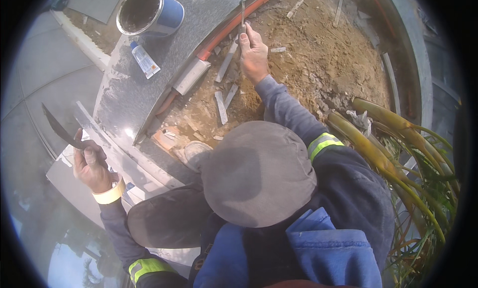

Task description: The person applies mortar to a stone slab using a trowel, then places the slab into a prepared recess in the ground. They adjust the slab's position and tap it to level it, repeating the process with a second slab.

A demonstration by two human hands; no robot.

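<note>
My left hand [92, 163] is closed around a dark, curved, flat blade [60, 129] that points up and to the left. Its exact kind is unclear; it resembles a flexible spatula. Around that wrist sits a pale yellow roll of tape [110, 191]. Farther off, my right hand [254, 51] grips a slim putty knife-like tool [243, 14] by its handle, with the thin metal end upward beside the orange-red strip [226, 29]. That strip runs along the inner edge of the grey stone ledge [129, 89]. Contact between tool and strip cannot be made out.
On the ledge stand a blue-and-white can [172, 14] of dark contents and a white tube with a blue cap [145, 61]. Sandy soil [318, 49] with stone offcuts [221, 108] fills the bed. Thick plant stems [368, 141] crowd the right. My grey-clad knee [259, 173] is close below.
</note>
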